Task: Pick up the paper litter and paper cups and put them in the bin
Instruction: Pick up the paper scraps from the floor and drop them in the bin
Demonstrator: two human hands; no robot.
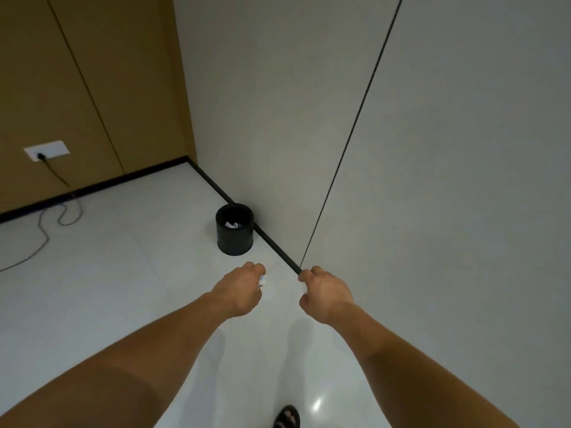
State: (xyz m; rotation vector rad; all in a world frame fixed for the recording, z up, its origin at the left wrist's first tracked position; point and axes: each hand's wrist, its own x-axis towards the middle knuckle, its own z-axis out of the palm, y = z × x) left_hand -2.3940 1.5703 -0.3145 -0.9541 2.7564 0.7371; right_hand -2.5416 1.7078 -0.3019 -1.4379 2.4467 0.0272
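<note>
Above the floor, short of the black bin against the wall, we see the left grip pinching white paper litter, the right grip curled, contents not discernible, crumpled paper inside the bin.

forearms: bare to frame edge | hands: bare | foot: dark open sandal, probably strapped

Black bin holding white paper litter. Beneath the bin, glossy white floor edged by a black skirting strip. Behind the bin, pale grey wall; left of it, tan panelling with a white socket plate and black cable.
</note>
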